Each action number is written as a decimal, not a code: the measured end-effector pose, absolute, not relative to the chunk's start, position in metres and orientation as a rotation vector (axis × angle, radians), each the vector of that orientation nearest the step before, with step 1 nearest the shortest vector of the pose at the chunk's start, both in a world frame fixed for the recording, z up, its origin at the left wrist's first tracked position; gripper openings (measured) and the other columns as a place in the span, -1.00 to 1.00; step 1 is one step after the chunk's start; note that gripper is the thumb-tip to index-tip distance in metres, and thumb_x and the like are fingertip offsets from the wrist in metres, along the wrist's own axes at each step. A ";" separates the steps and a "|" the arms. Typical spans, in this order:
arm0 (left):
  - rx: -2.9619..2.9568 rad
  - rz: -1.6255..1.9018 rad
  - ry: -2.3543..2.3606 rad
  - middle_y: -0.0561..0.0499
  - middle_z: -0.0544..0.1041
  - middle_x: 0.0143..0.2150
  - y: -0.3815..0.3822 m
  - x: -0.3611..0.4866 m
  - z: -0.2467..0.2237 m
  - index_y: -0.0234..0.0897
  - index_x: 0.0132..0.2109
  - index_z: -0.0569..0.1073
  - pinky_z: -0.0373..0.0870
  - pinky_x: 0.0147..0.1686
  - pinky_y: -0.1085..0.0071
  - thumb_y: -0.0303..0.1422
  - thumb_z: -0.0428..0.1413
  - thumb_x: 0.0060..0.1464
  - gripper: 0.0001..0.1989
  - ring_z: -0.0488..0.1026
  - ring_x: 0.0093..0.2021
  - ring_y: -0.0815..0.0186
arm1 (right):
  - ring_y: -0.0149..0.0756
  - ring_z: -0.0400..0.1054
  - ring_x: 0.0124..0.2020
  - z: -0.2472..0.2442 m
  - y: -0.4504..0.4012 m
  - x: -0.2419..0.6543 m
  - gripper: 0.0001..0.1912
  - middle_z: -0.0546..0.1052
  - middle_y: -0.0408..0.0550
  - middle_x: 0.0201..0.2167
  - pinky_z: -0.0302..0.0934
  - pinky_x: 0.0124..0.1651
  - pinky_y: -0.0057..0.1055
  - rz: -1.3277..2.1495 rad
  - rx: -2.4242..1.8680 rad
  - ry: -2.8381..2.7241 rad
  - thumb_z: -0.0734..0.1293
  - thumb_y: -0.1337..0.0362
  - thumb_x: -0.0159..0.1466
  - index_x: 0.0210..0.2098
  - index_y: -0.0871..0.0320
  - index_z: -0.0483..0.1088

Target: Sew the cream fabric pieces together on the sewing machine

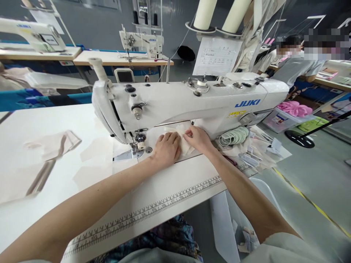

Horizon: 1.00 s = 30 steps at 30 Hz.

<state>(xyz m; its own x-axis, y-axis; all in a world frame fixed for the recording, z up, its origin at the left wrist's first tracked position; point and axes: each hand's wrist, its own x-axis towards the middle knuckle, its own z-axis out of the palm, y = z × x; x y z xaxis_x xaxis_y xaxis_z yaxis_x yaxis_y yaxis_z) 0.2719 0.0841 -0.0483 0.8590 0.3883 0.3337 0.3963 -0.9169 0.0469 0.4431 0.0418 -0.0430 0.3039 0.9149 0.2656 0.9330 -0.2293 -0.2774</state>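
Note:
A small piece of cream fabric [185, 145] lies on the sewing machine's bed, under the machine arm and to the right of the needle. My left hand [166, 148] rests over its left side with the fingers bent and closed on it; the fingertips are partly hidden. With thumb and fingers pinched together, my right hand [199, 138] grips the upper right part of the same fabric. The white sewing machine [175, 100] stands just beyond both hands. Its presser foot [134, 149] is left of my left hand, apart from the fabric.
Pale fabric pieces [59, 146] lie on the left tabletop. Right of my hands sit a coil of pale green cord [234, 136] and a heap of labels and scraps [256, 151]. A printed ruler [153, 208] runs along the front edge. A plastic bin [223, 226] stands below; people work at right.

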 end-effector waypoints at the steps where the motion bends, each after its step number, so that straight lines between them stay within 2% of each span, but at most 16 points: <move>1: -3.007 -0.533 -0.638 -0.24 0.36 0.18 0.084 0.272 -0.049 -0.44 0.15 0.34 0.27 0.06 0.12 -0.35 -0.11 0.26 -0.60 0.26 0.16 0.02 | -0.27 0.41 -0.26 -0.043 0.041 0.443 -0.95 0.55 -0.05 -0.31 0.21 -0.21 -0.40 -0.065 -2.188 -1.644 0.28 0.29 0.22 -0.34 0.14 0.35; 8: -3.015 -0.544 -0.620 -0.24 0.34 0.20 0.086 0.270 -0.052 -0.39 0.18 0.32 0.26 0.07 0.08 -0.36 -0.12 0.25 -0.59 0.25 0.16 0.01 | -0.30 0.40 -0.38 -0.031 0.021 0.438 -0.87 0.56 -0.10 -0.30 0.19 -0.29 -0.39 -0.094 -2.088 -1.610 0.25 0.22 0.26 -0.21 0.09 0.35; 13: -3.020 -0.553 -0.619 -0.24 0.34 0.20 0.085 0.269 -0.052 -0.40 0.18 0.32 0.27 0.06 0.08 -0.37 -0.12 0.25 -0.59 0.25 0.16 0.01 | -0.35 0.38 -0.44 -0.031 0.016 0.446 -0.72 0.56 -0.10 -0.25 0.24 -0.24 -0.39 -0.065 -2.079 -1.600 0.26 0.26 0.24 -0.05 0.13 0.33; 23: -2.998 -0.552 -0.631 -0.24 0.35 0.19 0.085 0.270 -0.054 -0.44 0.17 0.32 0.24 0.08 0.11 -0.36 -0.12 0.24 -0.58 0.25 0.17 0.01 | -0.22 0.40 -0.16 -0.032 0.047 0.443 -0.75 0.54 0.00 -0.29 0.22 -0.08 -0.37 -0.029 -2.216 -1.655 0.29 0.22 0.24 -0.14 0.21 0.44; 27: -2.994 -0.549 -0.639 -0.24 0.36 0.19 0.086 0.271 -0.054 -0.45 0.18 0.31 0.24 0.08 0.11 -0.34 -0.12 0.24 -0.57 0.25 0.16 0.01 | -0.17 0.39 -0.18 -0.032 0.059 0.439 -0.73 0.52 0.04 -0.26 0.23 -0.12 -0.33 -0.030 -2.263 -1.623 0.30 0.14 0.23 -0.19 0.18 0.46; 30: -2.996 -0.547 -0.648 -0.25 0.36 0.18 0.085 0.271 -0.053 -0.47 0.17 0.32 0.25 0.07 0.12 -0.35 -0.12 0.24 -0.57 0.25 0.16 0.01 | -0.18 0.39 -0.20 -0.032 0.064 0.436 -0.80 0.49 0.06 -0.18 0.25 -0.17 -0.34 -0.037 -2.277 -1.584 0.28 0.19 0.23 -0.23 0.13 0.46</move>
<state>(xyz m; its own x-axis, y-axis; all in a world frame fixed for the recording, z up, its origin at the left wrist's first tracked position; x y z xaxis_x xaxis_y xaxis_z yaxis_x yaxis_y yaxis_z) 0.2706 0.0849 -0.0530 0.8518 0.3955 0.3435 0.4053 -0.9130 0.0462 0.4360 0.0645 -0.0321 0.3691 0.9013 0.2267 0.9110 -0.3027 -0.2801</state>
